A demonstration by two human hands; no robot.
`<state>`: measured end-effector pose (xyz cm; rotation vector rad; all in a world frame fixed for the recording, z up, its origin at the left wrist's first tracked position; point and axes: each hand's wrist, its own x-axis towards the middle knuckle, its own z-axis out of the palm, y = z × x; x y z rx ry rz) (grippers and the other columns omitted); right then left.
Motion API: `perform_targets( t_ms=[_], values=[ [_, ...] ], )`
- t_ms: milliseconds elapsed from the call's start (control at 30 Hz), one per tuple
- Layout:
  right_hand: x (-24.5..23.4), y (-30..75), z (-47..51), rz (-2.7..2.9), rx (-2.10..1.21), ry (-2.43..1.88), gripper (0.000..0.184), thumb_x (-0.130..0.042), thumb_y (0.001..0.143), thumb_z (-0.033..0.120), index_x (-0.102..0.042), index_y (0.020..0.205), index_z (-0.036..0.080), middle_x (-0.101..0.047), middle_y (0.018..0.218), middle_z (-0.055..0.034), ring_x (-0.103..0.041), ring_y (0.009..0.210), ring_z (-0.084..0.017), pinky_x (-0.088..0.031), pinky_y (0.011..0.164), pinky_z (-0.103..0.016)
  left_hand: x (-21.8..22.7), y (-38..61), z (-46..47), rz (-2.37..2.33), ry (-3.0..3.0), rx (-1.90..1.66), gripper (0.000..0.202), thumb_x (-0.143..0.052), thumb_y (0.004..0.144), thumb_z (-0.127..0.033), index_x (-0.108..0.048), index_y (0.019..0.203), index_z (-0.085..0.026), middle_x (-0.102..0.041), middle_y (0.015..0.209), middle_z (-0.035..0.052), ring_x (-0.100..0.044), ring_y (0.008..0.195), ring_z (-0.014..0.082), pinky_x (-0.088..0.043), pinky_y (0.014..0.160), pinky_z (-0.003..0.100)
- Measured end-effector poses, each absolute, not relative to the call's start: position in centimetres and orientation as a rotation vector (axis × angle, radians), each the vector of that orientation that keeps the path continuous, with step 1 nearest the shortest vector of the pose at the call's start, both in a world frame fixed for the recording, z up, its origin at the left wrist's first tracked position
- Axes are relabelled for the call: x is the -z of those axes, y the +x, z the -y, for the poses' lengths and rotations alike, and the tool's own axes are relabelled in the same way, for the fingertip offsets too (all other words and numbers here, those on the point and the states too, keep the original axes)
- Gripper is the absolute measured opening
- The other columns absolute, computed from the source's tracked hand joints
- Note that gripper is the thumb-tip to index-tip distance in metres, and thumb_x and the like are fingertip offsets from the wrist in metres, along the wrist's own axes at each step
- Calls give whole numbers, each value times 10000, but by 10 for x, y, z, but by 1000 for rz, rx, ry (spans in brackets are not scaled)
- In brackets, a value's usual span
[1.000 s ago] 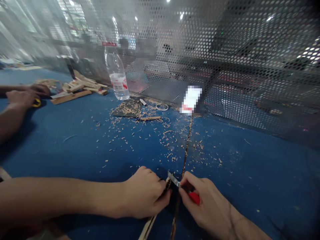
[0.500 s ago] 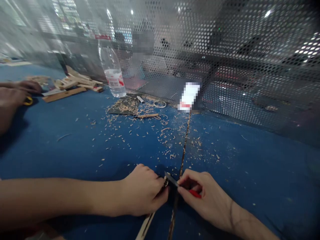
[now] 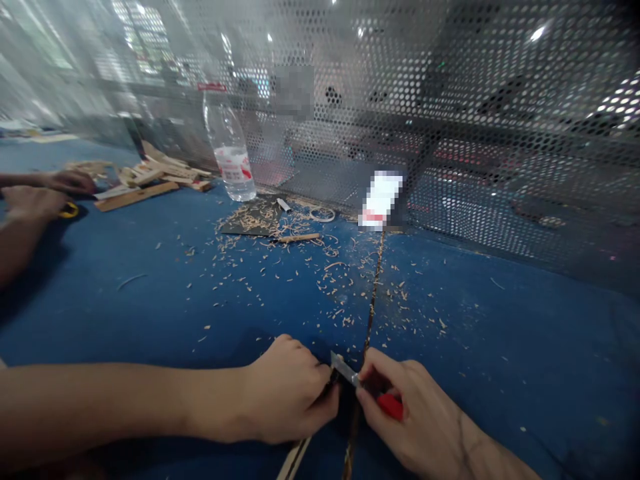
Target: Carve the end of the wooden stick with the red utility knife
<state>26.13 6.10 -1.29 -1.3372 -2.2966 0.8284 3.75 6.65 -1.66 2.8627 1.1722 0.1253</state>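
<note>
The left hand [image 3: 287, 390] curls its fingers tightly around a thin pale wooden strip [image 3: 294, 459], which runs down out of view, its upper end hidden in the grip just beside the steel blade [image 3: 344, 369] of a red-handled utility knife [image 3: 389, 407]. The right hand [image 3: 410, 420] pinches that knife narrowly between its fingers. Curled pale wood shavings [image 3: 345, 293] litter the worn blue work surface [image 3: 150, 320], and a clear plastic water bottle [image 3: 229, 150] with a red-and-white label, its writing too blurred to read, stands before a perforated metal screen [image 3: 500, 180]
</note>
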Motion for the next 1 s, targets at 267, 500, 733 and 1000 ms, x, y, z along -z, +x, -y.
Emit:
perform_targets(
  t_ms=[267,500,733,1000],
  values=[
    [14,260,-57,2342,-883,-1394,147,-493,968,377,-536,845,309,-707,718,37,-680,656,-214,-438,595,-312,10,38,-67,-1189,2835,0,284,-590,948,-317,-615,681,-222,-737,616,21,-692,510,218,-192,461,368],
    [18,260,-58,2154,-1042,-1402,162,-475,1001,430,-513,902,308,-655,697,53,-614,594,-197,-417,572,-309,13,40,-67,-1170,2859,-37,300,-643,905,-324,-616,620,-232,-701,546,17,-601,422,176,-225,442,337],
    [18,261,-59,2038,-1158,-1405,98,-507,975,413,-506,948,318,-591,666,86,-555,563,-184,-413,541,-305,25,36,-65,-1187,2816,-129,346,-554,956,-287,-613,622,-220,-691,564,20,-611,454,192,-259,462,338],
    [19,260,-59,2084,-1103,-1405,138,-514,968,453,-496,979,316,-585,625,99,-561,534,-194,-428,561,-323,35,32,-67,-1078,2875,-230,345,-504,1007,-333,-615,693,-242,-673,581,16,-601,472,177,-318,488,344]
  ],
)
